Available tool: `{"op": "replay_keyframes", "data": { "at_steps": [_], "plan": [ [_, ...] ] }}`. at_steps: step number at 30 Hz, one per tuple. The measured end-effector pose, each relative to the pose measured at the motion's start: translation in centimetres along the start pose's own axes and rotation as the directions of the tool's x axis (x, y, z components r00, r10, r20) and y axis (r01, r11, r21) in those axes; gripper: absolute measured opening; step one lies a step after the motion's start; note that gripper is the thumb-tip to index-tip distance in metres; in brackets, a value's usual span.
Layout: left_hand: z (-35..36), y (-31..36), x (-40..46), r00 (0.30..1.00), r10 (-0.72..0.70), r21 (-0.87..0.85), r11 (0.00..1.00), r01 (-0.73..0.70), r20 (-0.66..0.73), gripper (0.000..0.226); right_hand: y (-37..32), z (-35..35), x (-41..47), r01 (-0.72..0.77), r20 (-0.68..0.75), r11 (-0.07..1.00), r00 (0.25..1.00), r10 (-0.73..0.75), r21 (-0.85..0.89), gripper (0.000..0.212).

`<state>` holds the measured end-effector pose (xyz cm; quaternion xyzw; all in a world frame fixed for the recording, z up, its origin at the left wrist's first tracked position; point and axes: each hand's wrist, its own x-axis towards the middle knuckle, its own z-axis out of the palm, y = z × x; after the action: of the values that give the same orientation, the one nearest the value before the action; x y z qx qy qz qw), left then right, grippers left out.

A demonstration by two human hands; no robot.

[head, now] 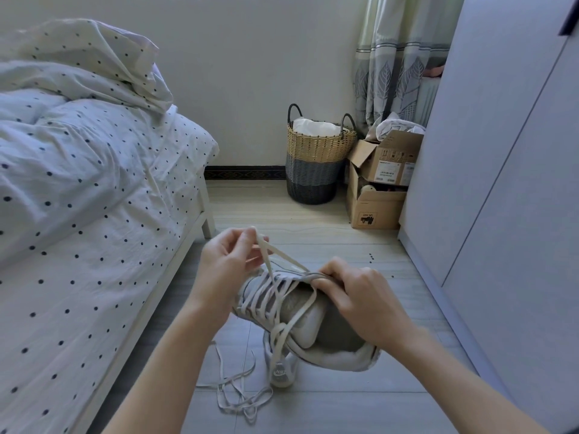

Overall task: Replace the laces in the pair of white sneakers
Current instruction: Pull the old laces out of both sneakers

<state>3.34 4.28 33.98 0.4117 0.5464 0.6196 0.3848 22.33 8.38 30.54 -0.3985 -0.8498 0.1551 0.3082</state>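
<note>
Head view: my left hand (230, 261) pinches a loop of the lace (283, 256) and lifts it off the sneaker (308, 321), held above the floor between my arms, while my right hand (360, 296) grips the shoe's collar, fingers curled over the edge. Rows look mostly threaded on this greyish-white shoe, though whether I'm lacing or unlacing I can't tell; a second sneaker (282, 371) stands below and a loose lace (241, 399) lies tangled on the floor, so I judge plenty remains

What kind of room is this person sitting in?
Most likely a bedroom: a bed with a polka-dot duvet on the left, a woven laundry basket by the wall, and a curtain in the corner beside what looks like a wardrobe.
</note>
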Motion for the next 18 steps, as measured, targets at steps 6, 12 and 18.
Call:
{"op": "replay_keyframes", "data": {
  "at_steps": [6,12,18],
  "plan": [
    [0.2,0.7,-0.1,0.996,-0.033,-0.347,0.936,0.059,0.08,0.027,0.1,-0.4,0.4,-0.019,-0.063,1.0,0.998,0.017,-0.021,0.02],
    [-0.1,0.3,0.1,1.0,0.024,-0.122,0.992,-0.024,-0.002,0.022,0.0,-0.7,0.8,-0.044,-0.084,0.999,0.996,0.043,-0.011,0.02],
    [0.9,-1.7,-1.0,0.953,0.19,0.693,0.655,-0.303,0.237,0.043,0.3,0.0,0.5,0.025,0.036,0.995,0.999,-0.022,-0.096,0.024]
  ]
}}
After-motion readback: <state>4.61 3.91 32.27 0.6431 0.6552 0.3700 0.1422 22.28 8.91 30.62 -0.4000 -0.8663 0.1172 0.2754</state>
